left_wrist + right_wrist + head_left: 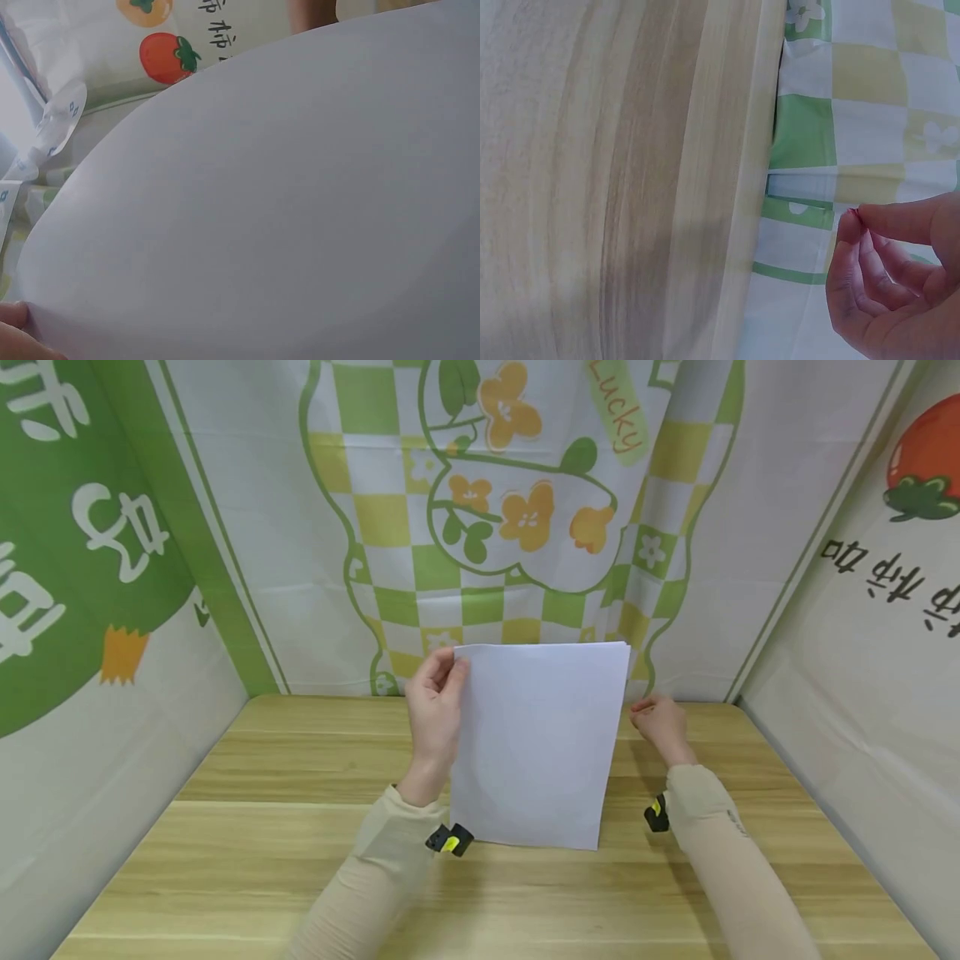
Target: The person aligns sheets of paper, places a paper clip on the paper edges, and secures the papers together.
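Note:
Several white paper sheets (536, 743) are held up together, their edges slightly apart at the upper right corner. My left hand (437, 710) pinches the sheets at their upper left corner, thumb in front. In the left wrist view the paper (262, 202) fills most of the picture, curving, with my fingertips at the lower left. To the right of the paper, apart from it, is my right hand (660, 725). Its thumb and index fingertips (853, 219) meet in a pinch on a tiny reddish thing; I cannot tell its kind. The other fingers are curled.
A wood-grain table (247, 860) lies under both arms. Behind it hangs a green and yellow checked cloth (480, 602); printed cloth walls (862, 677) close in both sides. A black wrist camera (450, 840) sits on the left cuff, another (657, 814) on the right.

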A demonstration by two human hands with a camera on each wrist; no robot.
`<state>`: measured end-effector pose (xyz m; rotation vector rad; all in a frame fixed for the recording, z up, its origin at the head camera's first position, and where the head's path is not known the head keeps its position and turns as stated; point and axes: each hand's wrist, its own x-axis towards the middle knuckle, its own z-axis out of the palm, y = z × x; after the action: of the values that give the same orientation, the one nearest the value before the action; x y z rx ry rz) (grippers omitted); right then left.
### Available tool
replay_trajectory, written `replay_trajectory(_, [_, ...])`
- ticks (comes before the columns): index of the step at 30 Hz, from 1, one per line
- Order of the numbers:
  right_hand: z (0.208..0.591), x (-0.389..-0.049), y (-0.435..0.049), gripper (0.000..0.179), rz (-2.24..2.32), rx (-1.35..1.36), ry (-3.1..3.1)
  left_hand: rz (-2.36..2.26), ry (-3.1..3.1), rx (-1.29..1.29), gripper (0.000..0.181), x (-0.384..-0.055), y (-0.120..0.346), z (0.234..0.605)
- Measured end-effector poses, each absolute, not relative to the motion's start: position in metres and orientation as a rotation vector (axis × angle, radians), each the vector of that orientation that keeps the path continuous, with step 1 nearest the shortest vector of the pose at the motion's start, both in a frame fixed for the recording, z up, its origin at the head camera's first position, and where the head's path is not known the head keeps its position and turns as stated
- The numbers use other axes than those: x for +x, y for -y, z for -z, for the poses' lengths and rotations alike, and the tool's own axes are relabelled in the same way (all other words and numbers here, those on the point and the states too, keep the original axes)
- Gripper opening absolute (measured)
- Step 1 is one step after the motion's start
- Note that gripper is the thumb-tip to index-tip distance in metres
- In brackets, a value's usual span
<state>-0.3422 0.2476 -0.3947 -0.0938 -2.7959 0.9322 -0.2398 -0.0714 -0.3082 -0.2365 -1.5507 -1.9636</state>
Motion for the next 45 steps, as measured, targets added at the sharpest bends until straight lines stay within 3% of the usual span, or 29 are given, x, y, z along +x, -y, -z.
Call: replay_trajectory(45, [0.373, -0.320, -0.258, 0.018, -0.877, -0.014, 2.703, 1.965, 1.544, -0.249, 0.016, -0.236, 0.071, 0.306])
